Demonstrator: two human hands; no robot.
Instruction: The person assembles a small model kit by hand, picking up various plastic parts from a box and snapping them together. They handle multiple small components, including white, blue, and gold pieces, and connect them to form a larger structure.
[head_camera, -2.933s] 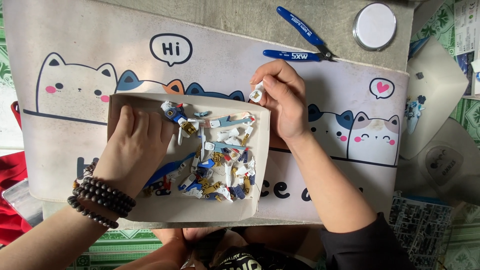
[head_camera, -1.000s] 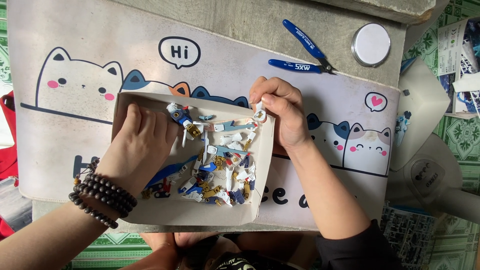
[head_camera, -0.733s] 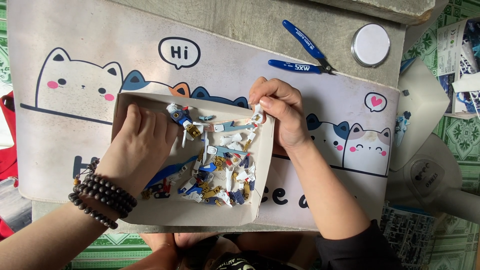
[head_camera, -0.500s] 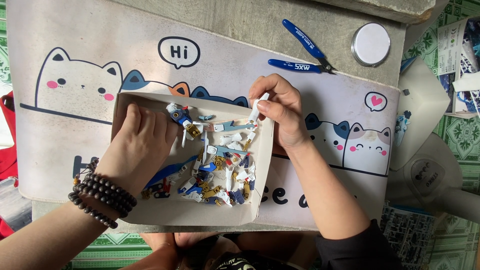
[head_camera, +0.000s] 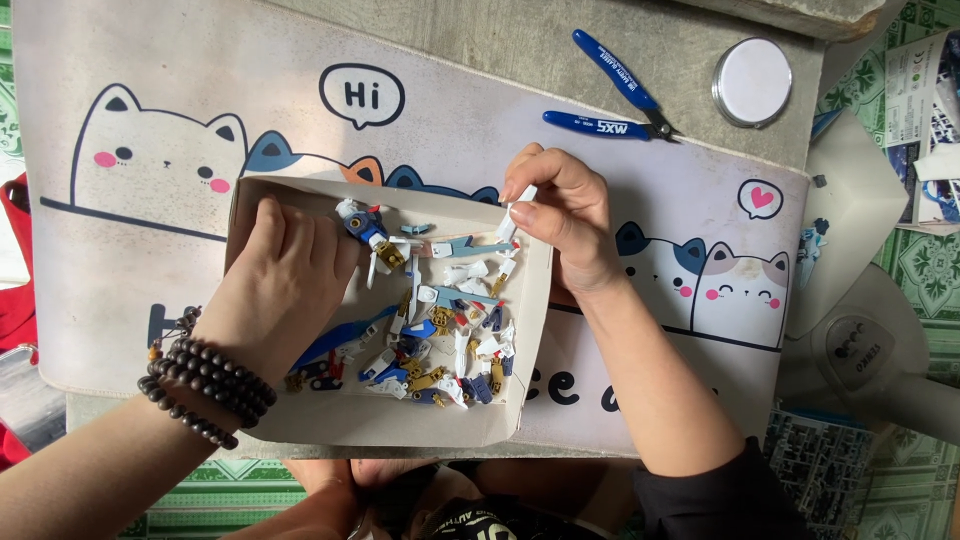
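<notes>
A shallow cardboard tray (head_camera: 385, 428) lies on a cat-print desk mat (head_camera: 170, 110). It holds several small white, blue and gold plastic model parts (head_camera: 440, 320). My left hand (head_camera: 285, 285), with dark bead bracelets at the wrist, rests palm down inside the tray's left half. My right hand (head_camera: 560, 215) is at the tray's upper right corner and pinches a small white part (head_camera: 522, 200) between thumb and fingers.
Blue-handled nippers (head_camera: 615, 95) lie on the table beyond the mat, beside a round silver tin (head_camera: 752, 82). A white fan base (head_camera: 870, 340) and printed sheets (head_camera: 925, 90) are at the right. Red cloth (head_camera: 15, 260) is at the left edge.
My right hand has lifted the small white part slightly from the tray's corner. The left hand has stayed flat in the tray.
</notes>
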